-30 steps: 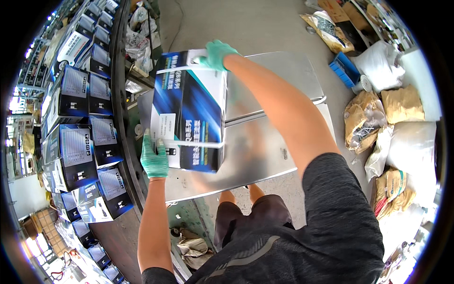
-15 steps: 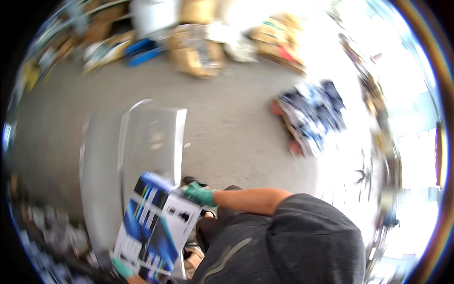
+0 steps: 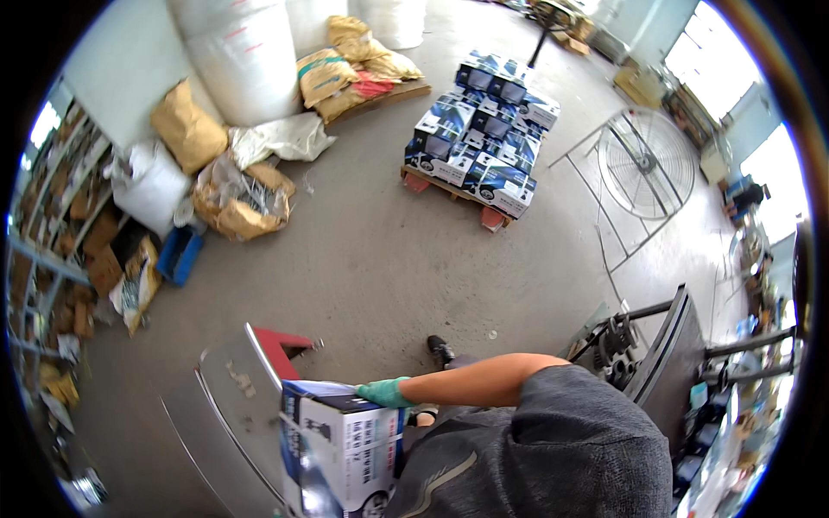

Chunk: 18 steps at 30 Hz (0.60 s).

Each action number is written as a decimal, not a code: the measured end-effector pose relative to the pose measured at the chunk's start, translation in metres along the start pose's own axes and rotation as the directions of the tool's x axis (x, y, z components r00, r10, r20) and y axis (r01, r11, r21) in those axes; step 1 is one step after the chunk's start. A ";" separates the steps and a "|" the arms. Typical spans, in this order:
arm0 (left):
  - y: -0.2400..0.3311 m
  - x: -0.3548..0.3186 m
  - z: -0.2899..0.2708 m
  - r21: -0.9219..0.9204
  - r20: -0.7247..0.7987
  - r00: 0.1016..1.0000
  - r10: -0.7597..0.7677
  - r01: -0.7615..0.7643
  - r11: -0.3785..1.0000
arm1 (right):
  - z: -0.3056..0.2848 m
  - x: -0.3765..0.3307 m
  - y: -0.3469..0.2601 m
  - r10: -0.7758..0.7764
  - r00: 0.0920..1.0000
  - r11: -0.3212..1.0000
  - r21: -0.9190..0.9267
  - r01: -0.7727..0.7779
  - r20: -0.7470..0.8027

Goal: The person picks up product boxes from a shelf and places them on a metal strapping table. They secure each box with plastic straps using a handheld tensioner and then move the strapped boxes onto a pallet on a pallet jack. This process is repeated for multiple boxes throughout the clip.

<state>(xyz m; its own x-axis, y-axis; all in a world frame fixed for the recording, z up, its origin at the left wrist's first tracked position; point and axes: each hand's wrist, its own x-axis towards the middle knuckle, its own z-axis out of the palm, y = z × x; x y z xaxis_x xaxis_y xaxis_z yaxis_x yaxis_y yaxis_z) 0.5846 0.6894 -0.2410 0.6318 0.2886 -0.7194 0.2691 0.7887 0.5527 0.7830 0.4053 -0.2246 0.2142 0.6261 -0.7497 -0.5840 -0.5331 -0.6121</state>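
Note:
A printed carton in white, blue and black (image 3: 341,449) is held close against my body at the lower middle. My right hand (image 3: 384,393), in a green glove, grips its upper right edge, the fingers partly hidden along the rim. My left hand is out of view. Left of the carton and partly behind it stands a grey metal surface (image 3: 229,401) with small marks on it and a red part (image 3: 285,350) at its far end.
Ahead, similar cartons (image 3: 484,138) are stacked on a wooden pallet (image 3: 449,192). A large round fan (image 3: 646,162) on a frame stands to their right. Sacks (image 3: 186,125), an open bag (image 3: 242,203) and a blue bin (image 3: 180,256) lie left. Dark machinery (image 3: 661,363) is at my right.
My view has swung right, so the pallet stack now sits nearer the middle. The carton moved from slanting at the left to upright close to my body; my left hand dropped out of view.

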 end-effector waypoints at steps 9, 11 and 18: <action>0.000 0.044 0.129 0.284 0.173 0.985 0.001 -0.051 0.957 | -0.193 -0.126 0.029 -0.187 0.954 0.944 0.225 0.240 -0.233; 0.009 0.069 0.161 0.386 0.237 0.971 0.024 -0.117 0.915 | -0.235 -0.152 0.035 -0.217 0.935 0.921 0.259 0.291 -0.281; 0.032 0.189 0.304 0.566 0.305 0.926 0.222 -0.364 0.740 | -0.345 -0.233 0.017 -0.102 0.939 0.825 0.500 0.265 -0.328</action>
<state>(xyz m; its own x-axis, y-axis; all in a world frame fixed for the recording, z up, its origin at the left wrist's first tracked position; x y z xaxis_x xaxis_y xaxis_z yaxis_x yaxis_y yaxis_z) 0.9334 0.6041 -0.2312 0.8667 0.2768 -0.4149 0.3805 0.1709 0.9089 0.9935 0.0541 -0.1472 0.5180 0.4556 -0.7240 -0.8163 0.0103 -0.5776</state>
